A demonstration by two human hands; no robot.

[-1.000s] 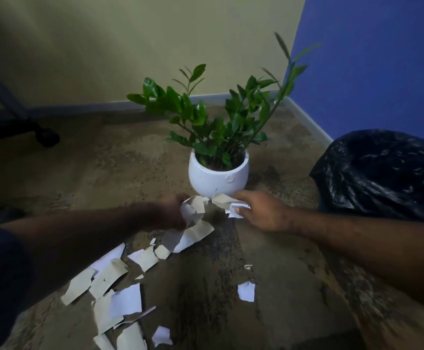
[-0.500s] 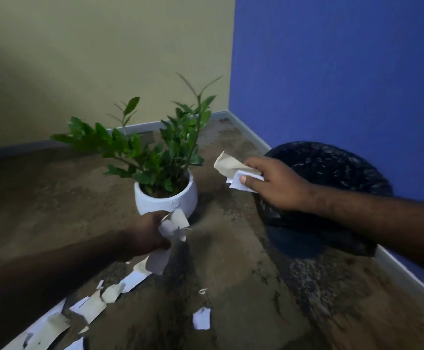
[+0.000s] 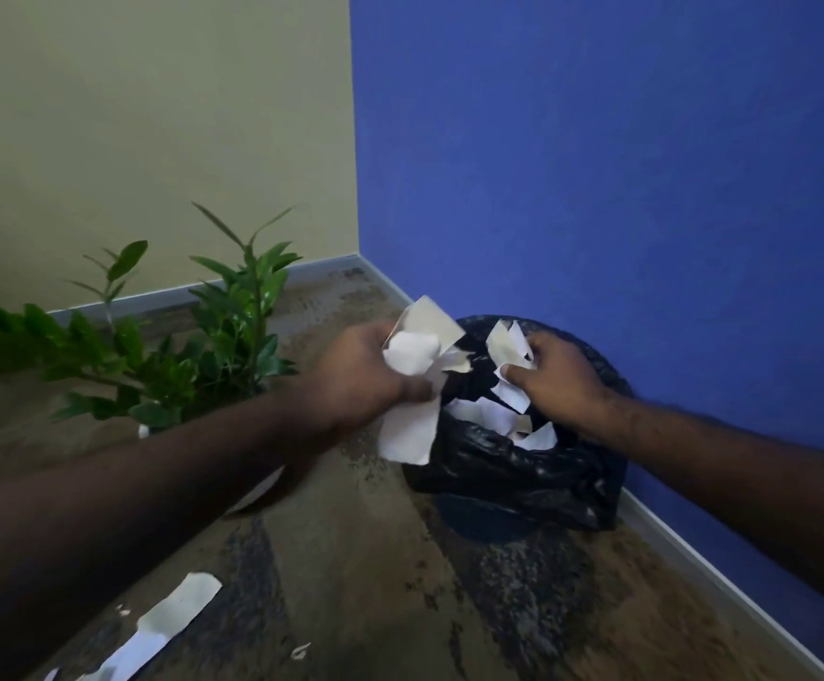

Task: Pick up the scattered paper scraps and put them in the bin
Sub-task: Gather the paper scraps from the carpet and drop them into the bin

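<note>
A bin lined with a black bag (image 3: 513, 469) stands against the blue wall, with several white scraps (image 3: 493, 415) lying inside it. My left hand (image 3: 360, 376) grips a bunch of white paper scraps (image 3: 414, 380) at the bin's left rim, one strip hanging down outside the bag. My right hand (image 3: 557, 376) is over the bin's opening and pinches a few smaller scraps (image 3: 508, 349). More paper scraps (image 3: 174, 616) lie on the floor at the lower left.
A green plant in a white pot (image 3: 189, 346) stands left of the bin, partly behind my left forearm. The beige wall and blue wall meet in the corner behind. Patchy brown floor stretches in front of the bin.
Both hands rose from the floor by the plant pot and swung right with their scraps, ending at the bin. The view turned right toward the corner.
</note>
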